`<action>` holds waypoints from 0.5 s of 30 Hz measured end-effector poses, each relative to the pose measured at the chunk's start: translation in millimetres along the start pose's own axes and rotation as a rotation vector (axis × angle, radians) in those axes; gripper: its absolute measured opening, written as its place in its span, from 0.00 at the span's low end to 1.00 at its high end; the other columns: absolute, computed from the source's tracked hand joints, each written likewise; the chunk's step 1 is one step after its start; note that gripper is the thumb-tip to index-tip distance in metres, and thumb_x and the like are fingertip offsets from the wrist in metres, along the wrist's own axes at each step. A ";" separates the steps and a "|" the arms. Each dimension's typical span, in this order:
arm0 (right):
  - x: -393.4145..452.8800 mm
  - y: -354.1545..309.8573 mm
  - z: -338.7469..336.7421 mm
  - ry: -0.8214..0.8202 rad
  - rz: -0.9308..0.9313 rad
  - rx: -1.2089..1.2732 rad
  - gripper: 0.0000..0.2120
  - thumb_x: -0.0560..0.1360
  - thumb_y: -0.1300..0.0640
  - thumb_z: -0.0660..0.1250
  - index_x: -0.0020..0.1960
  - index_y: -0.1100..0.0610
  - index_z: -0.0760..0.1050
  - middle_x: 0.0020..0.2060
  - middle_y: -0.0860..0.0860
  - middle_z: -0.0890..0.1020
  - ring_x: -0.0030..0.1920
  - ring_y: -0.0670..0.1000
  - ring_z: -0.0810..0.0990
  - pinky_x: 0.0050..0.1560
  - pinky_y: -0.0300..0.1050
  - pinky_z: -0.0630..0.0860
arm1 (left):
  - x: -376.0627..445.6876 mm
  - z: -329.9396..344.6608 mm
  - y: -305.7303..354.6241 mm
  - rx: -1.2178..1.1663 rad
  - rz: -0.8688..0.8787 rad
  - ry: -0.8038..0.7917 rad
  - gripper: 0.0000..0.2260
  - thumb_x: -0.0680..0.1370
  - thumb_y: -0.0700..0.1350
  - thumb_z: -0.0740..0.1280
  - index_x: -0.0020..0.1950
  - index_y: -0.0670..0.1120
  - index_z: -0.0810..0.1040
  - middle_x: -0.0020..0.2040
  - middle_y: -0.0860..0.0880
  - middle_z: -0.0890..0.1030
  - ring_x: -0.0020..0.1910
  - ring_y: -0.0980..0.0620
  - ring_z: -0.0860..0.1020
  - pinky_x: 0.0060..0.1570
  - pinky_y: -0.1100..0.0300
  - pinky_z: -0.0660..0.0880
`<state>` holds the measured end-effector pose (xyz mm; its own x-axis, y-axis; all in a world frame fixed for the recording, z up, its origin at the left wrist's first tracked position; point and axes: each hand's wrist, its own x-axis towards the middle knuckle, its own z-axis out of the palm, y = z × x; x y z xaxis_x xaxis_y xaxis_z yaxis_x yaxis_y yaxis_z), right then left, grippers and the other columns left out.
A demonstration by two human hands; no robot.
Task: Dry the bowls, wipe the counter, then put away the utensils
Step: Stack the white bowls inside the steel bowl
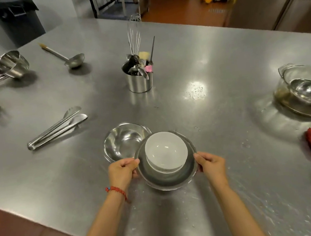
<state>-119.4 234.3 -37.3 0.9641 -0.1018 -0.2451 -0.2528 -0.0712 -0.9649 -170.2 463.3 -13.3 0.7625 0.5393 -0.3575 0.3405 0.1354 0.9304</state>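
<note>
Head view shows left hand and right hand each with a grip clamped on the steel bowl's rim, white bowl nested inside, above the table (still crumb-speckled), so wiping and stowing the tongs and ladle likely remain.

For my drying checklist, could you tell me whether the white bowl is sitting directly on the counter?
No, the white bowl sits inside the steel bowl held by both hands.
</note>
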 end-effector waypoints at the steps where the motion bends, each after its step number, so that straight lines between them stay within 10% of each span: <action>1: 3.1 -3.0 17.7 0.008 0.005 0.007 0.11 0.72 0.65 0.67 0.31 0.63 0.77 0.23 0.49 0.71 0.26 0.46 0.67 0.36 0.47 0.70 | 11.5 -11.2 6.7 0.003 0.009 -0.004 0.05 0.72 0.33 0.69 0.36 0.37 0.80 0.17 0.53 0.75 0.17 0.61 0.71 0.20 0.71 0.71; 15: 49.3 -8.2 155.1 0.083 0.004 -0.113 0.11 0.73 0.66 0.65 0.35 0.73 0.73 0.28 0.55 0.70 0.32 0.52 0.66 0.36 0.48 0.68 | 146.9 -76.5 23.1 0.128 -0.026 0.013 0.04 0.70 0.33 0.70 0.44 0.35 0.80 0.23 0.49 0.78 0.17 0.61 0.73 0.21 0.70 0.74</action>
<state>-57.3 383.7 -56.1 0.9541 -0.1842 -0.2360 -0.2689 -0.1810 -0.9460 -92.4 609.2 -38.2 0.7453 0.5480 -0.3796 0.4281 0.0430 0.9027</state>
